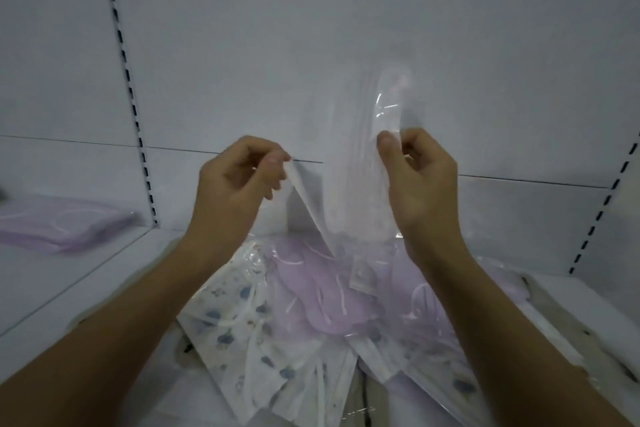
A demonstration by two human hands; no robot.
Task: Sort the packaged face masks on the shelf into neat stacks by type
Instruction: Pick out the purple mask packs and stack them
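Note:
Both my hands hold packaged white masks up in front of the shelf's back wall. My right hand (417, 184) pinches one clear-wrapped white mask pack (360, 163) that stands upright. My left hand (239, 180) pinches the corner of a second thin white pack (308, 204) that hangs down to the right. Below them lies a loose pile: lilac mask packs (311, 288) in the middle and white packs with blue prints (242, 315) at the lower left.
A stack of lilac mask packs (59, 229) lies on the white shelf (52, 284) at the far left, past a slotted upright (138, 135). Another slotted upright (602, 208) stands at the right. More wrapped packs (540, 319) trail to the right of the pile.

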